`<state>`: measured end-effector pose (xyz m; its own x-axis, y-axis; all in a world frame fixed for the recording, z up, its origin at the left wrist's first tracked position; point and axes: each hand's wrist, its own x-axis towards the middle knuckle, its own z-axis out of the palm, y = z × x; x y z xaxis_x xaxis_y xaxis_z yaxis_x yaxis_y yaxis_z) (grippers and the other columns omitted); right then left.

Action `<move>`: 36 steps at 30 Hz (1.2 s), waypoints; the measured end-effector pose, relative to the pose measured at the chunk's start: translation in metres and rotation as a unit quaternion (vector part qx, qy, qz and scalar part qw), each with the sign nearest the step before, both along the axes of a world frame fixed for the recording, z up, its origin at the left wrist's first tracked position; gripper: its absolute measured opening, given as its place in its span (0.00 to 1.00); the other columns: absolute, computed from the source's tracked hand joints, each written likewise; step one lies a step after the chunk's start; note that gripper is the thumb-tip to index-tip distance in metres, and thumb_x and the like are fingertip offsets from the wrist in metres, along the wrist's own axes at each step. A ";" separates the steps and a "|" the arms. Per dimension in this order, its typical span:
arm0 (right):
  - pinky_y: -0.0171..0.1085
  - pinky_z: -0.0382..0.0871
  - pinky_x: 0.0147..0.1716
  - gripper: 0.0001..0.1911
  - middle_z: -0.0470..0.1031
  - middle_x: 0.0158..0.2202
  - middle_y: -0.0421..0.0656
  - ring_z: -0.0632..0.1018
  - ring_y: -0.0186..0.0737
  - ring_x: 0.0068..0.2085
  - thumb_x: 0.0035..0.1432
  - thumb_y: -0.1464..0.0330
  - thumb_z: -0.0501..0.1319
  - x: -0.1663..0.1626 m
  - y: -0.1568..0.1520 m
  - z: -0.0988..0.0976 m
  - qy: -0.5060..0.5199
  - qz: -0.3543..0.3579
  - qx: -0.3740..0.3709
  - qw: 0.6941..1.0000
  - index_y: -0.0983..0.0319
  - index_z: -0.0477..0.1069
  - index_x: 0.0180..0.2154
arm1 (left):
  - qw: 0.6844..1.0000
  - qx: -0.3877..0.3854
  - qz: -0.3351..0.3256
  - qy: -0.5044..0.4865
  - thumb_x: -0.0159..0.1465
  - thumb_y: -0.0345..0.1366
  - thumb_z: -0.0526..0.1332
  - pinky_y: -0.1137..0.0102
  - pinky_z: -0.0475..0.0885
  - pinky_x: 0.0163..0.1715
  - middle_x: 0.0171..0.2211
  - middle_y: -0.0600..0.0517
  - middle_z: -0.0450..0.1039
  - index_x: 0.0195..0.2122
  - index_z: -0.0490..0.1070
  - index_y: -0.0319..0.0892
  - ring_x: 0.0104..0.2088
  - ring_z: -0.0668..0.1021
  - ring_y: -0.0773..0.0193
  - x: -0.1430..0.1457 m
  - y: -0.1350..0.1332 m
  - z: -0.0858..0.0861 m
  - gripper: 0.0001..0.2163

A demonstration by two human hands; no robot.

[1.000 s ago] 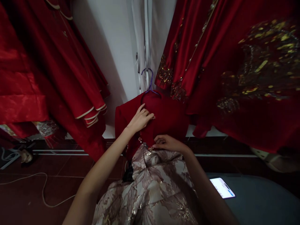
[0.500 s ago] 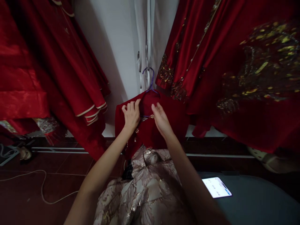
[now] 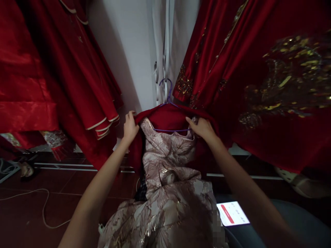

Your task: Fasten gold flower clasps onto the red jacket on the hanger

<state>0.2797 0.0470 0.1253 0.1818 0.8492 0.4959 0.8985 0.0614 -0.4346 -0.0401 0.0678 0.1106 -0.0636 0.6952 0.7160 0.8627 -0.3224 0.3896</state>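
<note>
A dark red jacket [image 3: 168, 117] hangs on a purple hanger [image 3: 167, 91] in front of me, spread open over a pale pink and gold brocade dress [image 3: 168, 182]. My left hand [image 3: 130, 127] is closed on the jacket's left front edge and holds it out to the left. On the other side, my right hand [image 3: 203, 129] grips the jacket's right front edge and holds it out to the right. The dress's bodice shows between my hands, and its skirt falls toward me.
Long red gowns hang at the left [image 3: 59, 69], and red gowns with gold embroidery hang at the right [image 3: 258, 79]. A white wall [image 3: 129, 51] stands behind. A lit phone [image 3: 232, 213] lies on a grey seat [image 3: 289, 220] at lower right. A white cable [image 3: 31, 203] trails over the dark red floor.
My hands moved from the jacket's closed front near the collar out to its two edges and pulled them apart, baring the dress bodice. The phone's screen changed.
</note>
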 end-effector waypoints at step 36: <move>0.38 0.62 0.37 0.16 0.75 0.37 0.53 0.73 0.44 0.36 0.57 0.57 0.51 0.078 -0.004 -0.021 0.112 -0.011 0.129 0.985 0.62 0.68 0.35 | 0.965 -0.237 -0.089 0.070 0.62 0.50 0.44 0.75 0.60 0.25 0.21 0.51 0.70 0.24 0.68 0.39 0.25 0.70 0.67 -0.056 -0.007 -0.008 0.23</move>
